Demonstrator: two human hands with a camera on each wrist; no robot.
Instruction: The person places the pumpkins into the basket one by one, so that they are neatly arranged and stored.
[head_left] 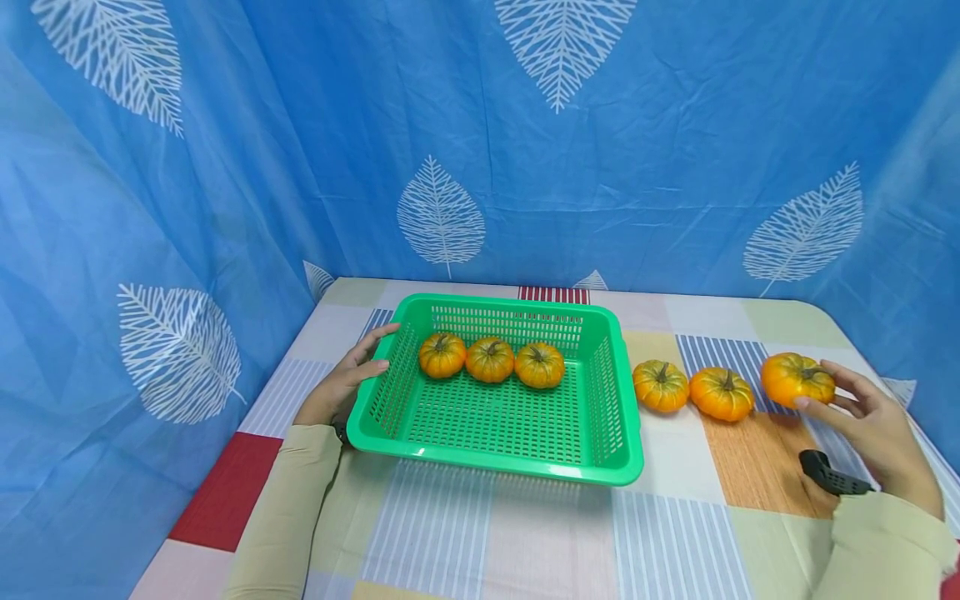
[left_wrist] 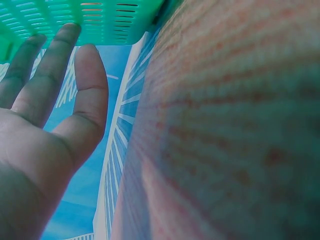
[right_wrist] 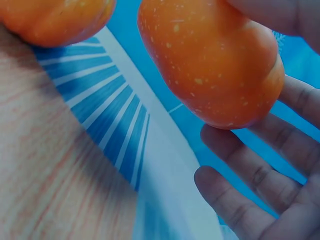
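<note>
My right hand (head_left: 873, 421) grips a small orange pumpkin (head_left: 793, 380) between thumb and fingers at the table's right side. In the right wrist view that pumpkin (right_wrist: 210, 65) appears lifted off the cloth. Two more pumpkins, one nearer the hand (head_left: 722, 395) and one by the basket (head_left: 661, 387), sit to its left. At the left end of the green plastic basket (head_left: 495, 475), my left hand (head_left: 347, 382) has its fingers extended against the wall; the left wrist view shows these fingers (left_wrist: 55, 75) near the slotted side. Three pumpkins (head_left: 490, 360) lie in a row inside the basket.
A patchwork-patterned tablecloth (head_left: 547, 533) covers the table. Blue curtains (head_left: 570, 183) with white leaf prints hang behind the table and along both sides. A black wrist strap device (head_left: 828, 475) is on the right wrist.
</note>
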